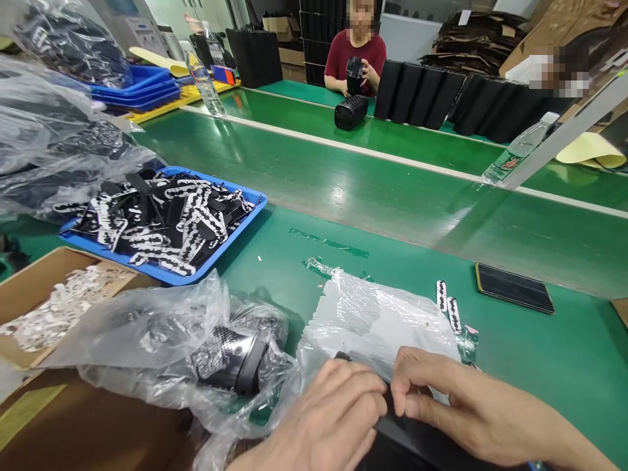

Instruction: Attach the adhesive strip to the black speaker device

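Observation:
My left hand [328,418] and my right hand [456,405] meet at the bottom edge, fingers pinched together on a black device [407,438] that lies under them, mostly hidden. A crumpled clear plastic bag [377,320] lies just beyond my fingers. Two small black-and-white strips [447,304] lie on the green table to the right of the bag. Left of my hands, a dark cylindrical device with a perforated grille [230,360] sits inside another clear bag.
A blue tray [250,219] full of black-and-white strips stands at the left. A cardboard box [29,281] with white scraps is nearer. A black phone [514,288] lies at the right. Beyond the green conveyor [392,190], a person in red [356,55] handles black devices.

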Demonstrator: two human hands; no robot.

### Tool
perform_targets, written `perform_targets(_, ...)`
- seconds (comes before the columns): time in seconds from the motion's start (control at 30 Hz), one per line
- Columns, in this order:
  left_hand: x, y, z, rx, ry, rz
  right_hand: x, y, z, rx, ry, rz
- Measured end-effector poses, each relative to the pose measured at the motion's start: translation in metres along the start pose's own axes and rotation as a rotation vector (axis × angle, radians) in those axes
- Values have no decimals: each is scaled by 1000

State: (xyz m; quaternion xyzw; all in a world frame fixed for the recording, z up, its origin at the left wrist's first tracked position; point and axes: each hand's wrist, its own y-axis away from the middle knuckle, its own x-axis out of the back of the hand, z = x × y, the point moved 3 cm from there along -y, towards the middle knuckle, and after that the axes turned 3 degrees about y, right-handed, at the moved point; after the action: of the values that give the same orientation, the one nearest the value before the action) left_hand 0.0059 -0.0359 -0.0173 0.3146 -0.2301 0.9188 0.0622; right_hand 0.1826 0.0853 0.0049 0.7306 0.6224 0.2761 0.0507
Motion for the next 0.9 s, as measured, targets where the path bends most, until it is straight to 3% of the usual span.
perform_targets(0.2, 5, -4, 5, 23, 8, -37, -3, 4, -7, 33, 54, 27)
perform_targets(0.47, 4, -2, 5, 54, 26, -68, -6, 6, -16, -53, 305, -62)
perform_targets(0.73, 3, 1, 4, 58, 51, -127, -1, 3, -15, 27, 227, 5)
perform_targets(0.9, -5, 1, -3, -58, -25, -48, -5, 5, -17, -11, 329, -26)
